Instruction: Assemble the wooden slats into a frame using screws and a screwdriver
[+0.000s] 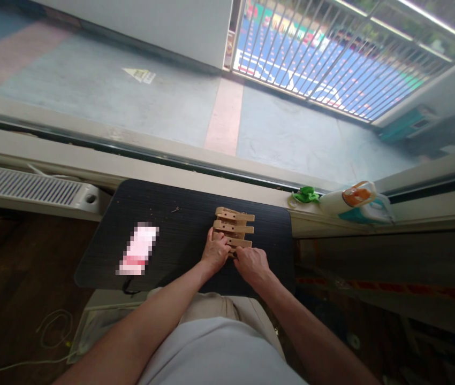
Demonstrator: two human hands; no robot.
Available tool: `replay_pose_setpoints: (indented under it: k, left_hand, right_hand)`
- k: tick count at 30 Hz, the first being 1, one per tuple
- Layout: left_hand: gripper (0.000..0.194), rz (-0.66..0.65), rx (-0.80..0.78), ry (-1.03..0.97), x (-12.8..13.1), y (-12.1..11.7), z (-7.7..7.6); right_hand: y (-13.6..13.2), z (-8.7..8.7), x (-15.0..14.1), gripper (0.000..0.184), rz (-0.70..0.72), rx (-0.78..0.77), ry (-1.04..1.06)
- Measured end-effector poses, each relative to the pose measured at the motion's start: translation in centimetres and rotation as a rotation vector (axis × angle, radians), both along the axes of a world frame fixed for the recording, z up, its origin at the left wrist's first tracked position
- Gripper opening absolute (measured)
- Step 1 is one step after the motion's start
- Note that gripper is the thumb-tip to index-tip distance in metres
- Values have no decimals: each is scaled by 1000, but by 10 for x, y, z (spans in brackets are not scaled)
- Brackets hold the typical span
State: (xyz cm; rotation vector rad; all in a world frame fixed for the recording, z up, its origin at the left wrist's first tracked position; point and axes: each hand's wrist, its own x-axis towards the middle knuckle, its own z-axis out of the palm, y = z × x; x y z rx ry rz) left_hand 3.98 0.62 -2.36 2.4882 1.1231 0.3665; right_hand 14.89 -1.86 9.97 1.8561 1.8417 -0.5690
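Below a window (163, 115), a dark tabletop (185, 240) bears a slatted wooden piece (233, 228) right of centre. The left hand (215, 253) grips its near-left part; the right hand (252, 264) lies curled at its near end, grip unclear.

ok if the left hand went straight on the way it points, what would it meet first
Probably the wooden slat nearest the body of the three plainly visible; the left hand already seems to touch it. The next slat beyond would likely follow, though height is unclear.
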Motion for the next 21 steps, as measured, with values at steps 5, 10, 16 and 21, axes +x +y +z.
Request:
replay_pose_setpoints:
  k: [5, 10, 16, 21]
  left_hand:
    - [15, 0, -1, -6, 0, 0, 0]
    - [14, -6, -10, -18, 0, 0, 1]
    - [15, -5, -12, -5, 0, 0, 3]
    - [14, -2, -14, 0, 0, 0, 1]
  right_hand:
    - [4, 7, 1, 28, 54, -14, 17]
    - [4, -3, 0, 27, 14, 2, 16]
    - [2, -4, 0, 25, -25, 22, -1]
    - [4, 4, 0, 21, 29, 7, 16]
